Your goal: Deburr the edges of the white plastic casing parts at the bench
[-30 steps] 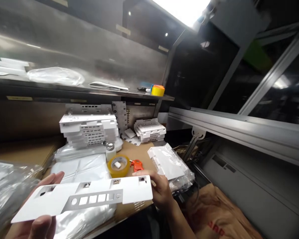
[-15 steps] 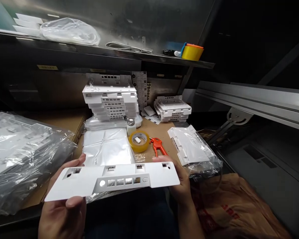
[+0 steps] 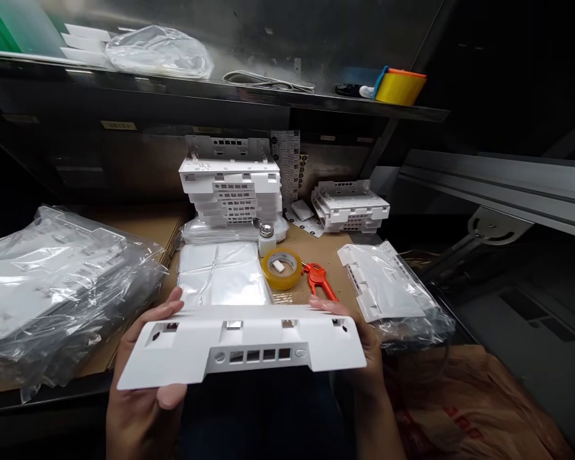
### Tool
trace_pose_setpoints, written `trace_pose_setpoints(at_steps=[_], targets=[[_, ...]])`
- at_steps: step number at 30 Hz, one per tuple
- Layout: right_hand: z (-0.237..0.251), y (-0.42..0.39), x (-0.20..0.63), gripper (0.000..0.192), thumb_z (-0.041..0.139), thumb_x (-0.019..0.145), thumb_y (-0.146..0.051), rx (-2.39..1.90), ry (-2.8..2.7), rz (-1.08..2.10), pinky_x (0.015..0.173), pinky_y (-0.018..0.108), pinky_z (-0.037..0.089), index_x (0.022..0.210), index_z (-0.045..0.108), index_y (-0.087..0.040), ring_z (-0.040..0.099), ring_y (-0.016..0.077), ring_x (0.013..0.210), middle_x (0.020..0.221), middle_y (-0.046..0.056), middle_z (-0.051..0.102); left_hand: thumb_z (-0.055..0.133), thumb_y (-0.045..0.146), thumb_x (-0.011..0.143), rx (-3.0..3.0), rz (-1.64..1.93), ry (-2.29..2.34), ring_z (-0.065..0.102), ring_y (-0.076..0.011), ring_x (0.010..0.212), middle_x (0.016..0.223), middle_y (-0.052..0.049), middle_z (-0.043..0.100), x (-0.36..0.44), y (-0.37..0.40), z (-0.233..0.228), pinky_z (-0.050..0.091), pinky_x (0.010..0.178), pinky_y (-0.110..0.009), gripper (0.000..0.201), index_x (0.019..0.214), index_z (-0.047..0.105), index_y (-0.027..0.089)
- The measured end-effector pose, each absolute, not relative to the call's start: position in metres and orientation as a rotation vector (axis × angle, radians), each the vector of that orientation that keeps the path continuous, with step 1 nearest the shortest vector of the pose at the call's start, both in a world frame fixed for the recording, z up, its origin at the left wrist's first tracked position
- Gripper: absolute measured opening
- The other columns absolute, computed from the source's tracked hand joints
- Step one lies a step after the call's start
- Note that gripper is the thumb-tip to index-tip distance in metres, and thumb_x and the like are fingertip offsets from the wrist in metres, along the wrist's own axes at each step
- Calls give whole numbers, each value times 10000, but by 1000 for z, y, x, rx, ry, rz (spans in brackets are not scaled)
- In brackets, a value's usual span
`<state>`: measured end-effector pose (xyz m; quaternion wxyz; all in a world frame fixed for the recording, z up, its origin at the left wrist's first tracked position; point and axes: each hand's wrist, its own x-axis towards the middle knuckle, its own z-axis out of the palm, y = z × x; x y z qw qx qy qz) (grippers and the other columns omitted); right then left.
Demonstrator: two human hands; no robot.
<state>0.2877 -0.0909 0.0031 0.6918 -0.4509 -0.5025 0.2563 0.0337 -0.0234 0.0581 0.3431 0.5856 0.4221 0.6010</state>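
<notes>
A white plastic housing [image 3: 253, 332] with a row of square port cutouts is held up above the front edge of the bench. My left hand [image 3: 141, 383] grips its left end, thumb below and fingers at the upper edge. At the right end, my right hand [image 3: 364, 351] is closed on it, fingers on the top edge and the rest partly hidden behind. Just beyond the housing lies a pile of clear plastic bags [image 3: 220, 275]. Near it are a roll of yellow tape [image 3: 282, 281], a red air blow gun [image 3: 319, 281] and a small bottle with a metal top [image 3: 267, 239].
A stack of white housings [image 3: 234, 191] stands at the back, a smaller stack [image 3: 352, 207] to its right. Bagged housings lie left [image 3: 52, 275] and right [image 3: 383, 281]. A metal shelf [image 3: 249, 102] runs above; a brown paper bag [image 3: 479, 402] is at lower right.
The view has swung a little to the left, so everything sits further right. The housing has tilted slightly, showing more of its top edge; both hands keep hold of it.
</notes>
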Motion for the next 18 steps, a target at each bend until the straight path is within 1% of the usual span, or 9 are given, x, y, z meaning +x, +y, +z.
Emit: trace_pose_setpoints(at_steps=[2, 4, 9, 12, 14, 15, 16, 18], targets=[[3, -89, 288, 289, 717, 931, -296, -989, -1110, 566, 1122, 484, 530, 1214, 747, -343, 692, 300, 1244, 1276, 45, 760, 793, 764, 667, 1547, 1583, 1013, 452, -420, 1444, 1338, -75, 641, 33, -23, 57, 348, 1232, -508, 803, 1260, 639, 245], [2, -88, 289, 271, 717, 932, -317, -998, -1106, 561, 1142, 484, 510, 1201, 750, -332, 682, 298, 1260, 1290, 53, 754, 793, 762, 653, 1549, 1596, 975, 449, -402, 1452, 1321, -67, 641, 32, -22, 55, 341, 1240, -482, 807, 1258, 638, 251], [-3, -88, 293, 246, 742, 911, -340, -1014, -1093, 550, 1130, 480, 519, 1156, 760, -328, 689, 300, 1246, 1274, 41, 761, 839, 686, 671, 1538, 1561, 901, 422, -353, 1483, 1343, -57, 641, 29, -21, 50, 339, 1257, -419, 755, 1287, 634, 301], [-7, -88, 296, 245, 749, 904, -334, -1008, -1091, 556, 1148, 497, 498, 1148, 756, -316, 680, 311, 1256, 1277, 43, 759, 851, 672, 672, 1532, 1578, 882, 427, -355, 1481, 1332, -71, 655, 31, -21, 49, 358, 1245, -410, 756, 1286, 643, 282], [-10, -88, 297, 251, 750, 902, -329, -1020, -1091, 551, 1159, 515, 482, 1152, 751, -307, 666, 322, 1276, 1281, 46, 757, 894, 651, 621, 1467, 1603, 879, 410, -370, 1490, 1290, -77, 679, 35, -22, 48, 336, 1256, -435, 772, 1252, 671, 268], [-11, -88, 297, 244, 739, 910, -329, -1025, -1093, 542, 1165, 529, 473, 1153, 749, -302, 660, 328, 1284, 1282, 48, 756, 902, 676, 582, 1410, 1621, 852, 382, -375, 1507, 1305, -76, 681, 36, -21, 47, 326, 1262, -444, 774, 1208, 699, 268], [-12, -88, 298, 233, 721, 925, -329, -1024, -1096, 527, 1170, 546, 463, 1154, 748, -297, 654, 334, 1291, 1287, 48, 753, 877, 731, 566, 1321, 1634, 813, 342, -376, 1527, 1370, -73, 662, 37, -20, 47, 317, 1266, -450, 776, 1171, 724, 269], [-12, -88, 298, 227, 693, 947, -326, -990, -1129, 468, 1173, 587, 447, 1164, 744, -282, 638, 353, 1310, 1298, 55, 747, 724, 865, 639, 1016, 1574, 736, 266, -356, 1562, 1565, -24, 535, 35, -17, 47, 304, 1270, -454, 793, 1193, 740, 297]])
